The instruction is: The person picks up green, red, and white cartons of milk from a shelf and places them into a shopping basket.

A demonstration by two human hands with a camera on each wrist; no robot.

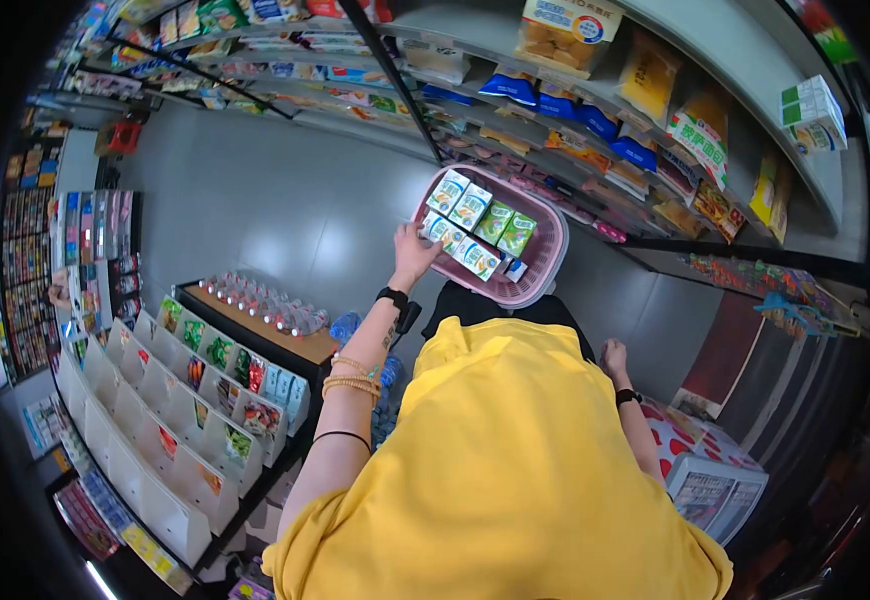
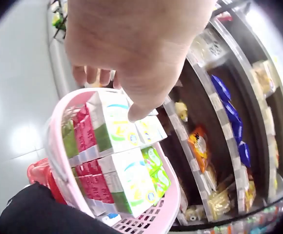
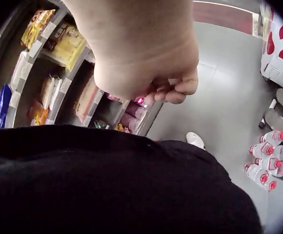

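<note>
A pink shopping basket (image 1: 557, 240) holds several drink cartons, white-and-green ones and two bright green ones (image 1: 507, 228). My left hand (image 1: 413, 255) reaches over the basket's left side and holds a white drink carton (image 1: 447, 236) near its end. In the left wrist view, the thumb lies on the printed face of that carton (image 2: 119, 126) and the fingertips are partly hidden behind it. Another white carton (image 1: 477, 259) sits beside it. My right hand (image 1: 613, 358) hangs by my side, its fingers loosely curled with nothing in them.
Shelves (image 1: 695, 215) of packaged bread and snacks run along the front and right. At the left stand a tiered white rack (image 1: 145, 440) and a low table with several bottles (image 1: 265, 305). Large red-capped bottles (image 3: 270, 158) stand on the floor at the right.
</note>
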